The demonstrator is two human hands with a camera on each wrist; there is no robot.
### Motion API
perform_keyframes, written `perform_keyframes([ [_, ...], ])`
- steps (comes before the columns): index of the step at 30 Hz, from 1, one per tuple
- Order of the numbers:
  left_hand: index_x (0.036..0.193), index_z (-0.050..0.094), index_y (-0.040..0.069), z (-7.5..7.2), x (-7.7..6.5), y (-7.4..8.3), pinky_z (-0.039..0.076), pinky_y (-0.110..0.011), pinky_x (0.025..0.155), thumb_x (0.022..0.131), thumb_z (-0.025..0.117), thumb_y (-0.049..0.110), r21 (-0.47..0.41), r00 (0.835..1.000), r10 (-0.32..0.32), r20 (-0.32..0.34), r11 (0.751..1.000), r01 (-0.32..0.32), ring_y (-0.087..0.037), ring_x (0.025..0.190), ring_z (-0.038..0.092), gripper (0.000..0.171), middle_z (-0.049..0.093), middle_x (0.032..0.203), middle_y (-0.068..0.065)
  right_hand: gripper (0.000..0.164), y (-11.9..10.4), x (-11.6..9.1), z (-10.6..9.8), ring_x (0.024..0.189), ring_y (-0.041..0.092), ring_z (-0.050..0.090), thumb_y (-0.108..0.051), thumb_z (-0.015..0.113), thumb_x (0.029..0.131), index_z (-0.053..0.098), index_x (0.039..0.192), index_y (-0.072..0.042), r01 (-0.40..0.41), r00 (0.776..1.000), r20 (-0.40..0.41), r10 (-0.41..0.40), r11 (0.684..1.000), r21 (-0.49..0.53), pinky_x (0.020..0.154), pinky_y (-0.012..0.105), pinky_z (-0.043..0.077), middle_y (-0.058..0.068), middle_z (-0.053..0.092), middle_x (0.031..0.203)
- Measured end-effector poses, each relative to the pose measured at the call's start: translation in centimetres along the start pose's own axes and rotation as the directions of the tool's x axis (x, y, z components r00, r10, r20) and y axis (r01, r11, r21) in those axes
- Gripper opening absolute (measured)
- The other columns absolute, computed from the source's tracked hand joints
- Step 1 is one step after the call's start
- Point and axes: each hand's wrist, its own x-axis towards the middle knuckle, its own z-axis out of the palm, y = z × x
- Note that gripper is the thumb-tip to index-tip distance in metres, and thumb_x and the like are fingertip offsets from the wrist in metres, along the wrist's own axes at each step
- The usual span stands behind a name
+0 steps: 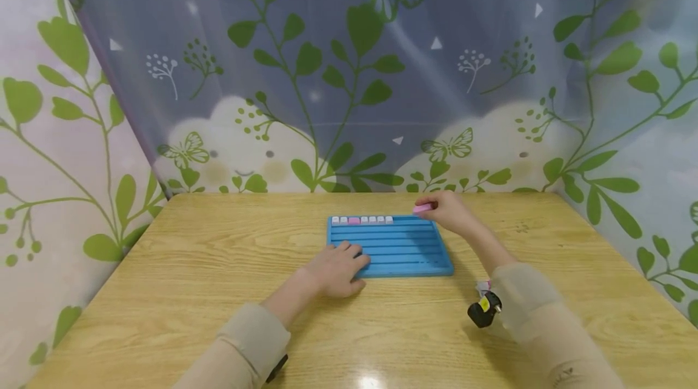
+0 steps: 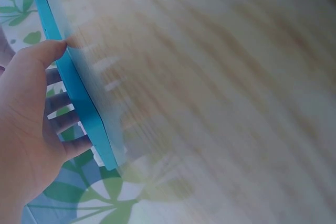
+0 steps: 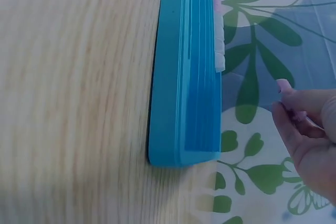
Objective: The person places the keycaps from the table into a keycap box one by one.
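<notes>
A shallow blue tray [image 1: 403,251], ridged lengthwise, lies on a wood-grain table [image 1: 218,256]; along its far edge runs a row of small keycaps [image 1: 365,220], starting at the far left corner and ending past the middle: two white, one wider pink, then four white; the far edge to the right of the row is bare.

The person's right hand [image 1: 448,212] is at the tray's far right corner; its thumb and fingers pinch a pink keycap [image 1: 422,209], which the right wrist view shows held apart from the tray.

The left hand [image 1: 336,270] rests on the tray's near left part; its fingers are spread and reach over the tray, while the thumb touches the near wall.

To the right of the tray's near side, beside the right sleeve [image 1: 526,295], are a black device [image 1: 484,309] and a small white-and-pink object [image 1: 483,286], partly hidden and unclear; beyond the tray hangs a leaf-patterned cloth [image 1: 360,104].
</notes>
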Motion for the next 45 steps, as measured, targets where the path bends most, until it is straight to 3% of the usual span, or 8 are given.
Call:
perform_keyframes([
  [9, 0.137, 0.044, 0.017, 0.1, 0.1, 0.2, 0.038, -0.043, 0.096, 0.094, 0.045, 0.044, -0.004, 1.0, 0.012, 0.001, 1.0, -0.012, -0.024, 0.119, 0.042, 0.051, 0.045, 0.132, -0.006, 0.028, 0.5, 1.8, 1.8, 0.094, 0.03, 0.059, -0.009, 0.065, 0.086, 0.064, 0.109, 0.007, 0.013, 0.998, 0.062, -0.011, 1.0, -0.027, 0.078, 0.04, 0.049, 0.019, 0.064, 0.104],
  [20, 0.138, 0.043, 0.017, 0.3, 0.2, 0.4, 0.036, -0.043, 0.098, 0.094, 0.045, 0.045, -0.005, 1.0, 0.007, 0.016, 1.0, -0.006, -0.024, 0.123, 0.039, 0.052, 0.043, 0.135, -0.006, 0.017, 1.6, 2.3, 3.2, 0.084, 0.027, 0.058, -0.004, 0.07, 0.081, 0.068, 0.093, 0.007, 0.12, 0.993, 0.023, -0.118, 0.987, -0.103, 0.074, 0.04, 0.049, 0.016, 0.066, 0.09],
  [31, 0.137, 0.043, 0.018, 0.3, 0.2, 0.3, 0.036, -0.043, 0.098, 0.094, 0.045, 0.045, 0.006, 1.0, 0.005, 0.005, 1.0, -0.006, -0.024, 0.123, 0.039, 0.051, 0.044, 0.135, -0.005, 0.02, 1.8, 2.4, 3.6, 0.091, 0.032, 0.058, 0.002, 0.065, 0.081, 0.065, 0.101, 0.009, 0.075, 0.997, 0.027, -0.072, 0.988, -0.135, 0.078, 0.043, 0.049, 0.02, 0.063, 0.097],
  [40, 0.135, 0.045, 0.018, 0.2, 0.0, 0.3, 0.039, -0.042, 0.095, 0.093, 0.047, 0.045, -0.001, 1.0, 0.004, -0.012, 1.0, -0.005, -0.023, 0.117, 0.042, 0.05, 0.046, 0.13, -0.004, 0.014, 1.4, 2.4, 3.8, 0.086, 0.03, 0.062, 0.001, 0.06, 0.085, 0.066, 0.097, 0.007, 0.191, 0.979, 0.134, -0.155, 0.927, -0.323, 0.075, 0.04, 0.05, 0.017, 0.066, 0.093],
  [45, 0.135, 0.046, 0.018, 0.2, 0.0, 0.2, 0.039, -0.042, 0.094, 0.093, 0.047, 0.044, 0.0, 1.0, 0.001, -0.015, 1.0, -0.001, -0.023, 0.117, 0.042, 0.05, 0.046, 0.131, -0.005, 0.012, 1.2, 2.6, 3.9, 0.086, 0.029, 0.061, 0.001, 0.059, 0.087, 0.066, 0.096, 0.005, 0.251, 0.967, 0.147, -0.209, 0.889, -0.382, 0.074, 0.039, 0.049, 0.015, 0.065, 0.091],
])
